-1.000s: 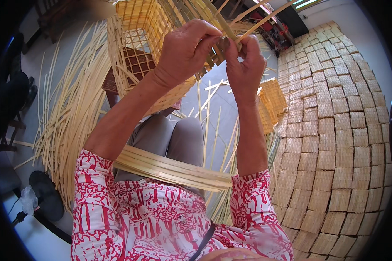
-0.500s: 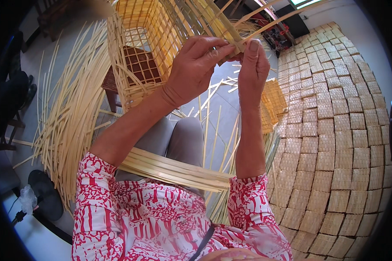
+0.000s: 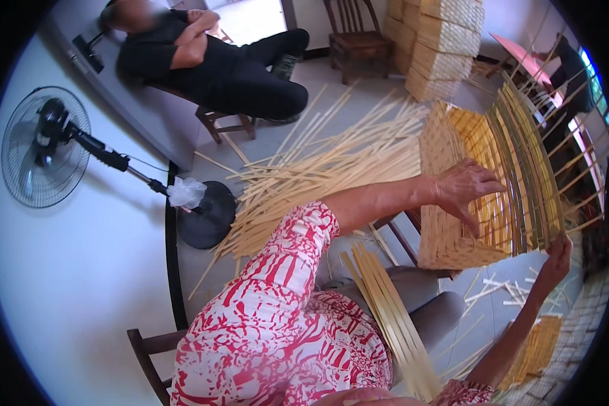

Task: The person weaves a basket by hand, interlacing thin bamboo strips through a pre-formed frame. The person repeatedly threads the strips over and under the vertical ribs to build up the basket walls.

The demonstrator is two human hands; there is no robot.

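In front of me, toward the right, my left hand [image 3: 461, 191] spreads over the basket's mouth, fingers apart and clamped on nothing; the basket [image 3: 521, 186] lies on its side, and my right hand [image 3: 556, 260] meets its lower right edge, though I can't tell whether it pinches. I judge it light and springy, stiff where woven, its loose stakes [image 3: 592, 166] likely to split; I'd hold it by wall and edge. I count one fan [image 3: 45, 145], one seated person [image 3: 206, 78], strips [image 3: 338, 159] past counting, one bundle [image 3: 394, 321], one basket, many stakes.
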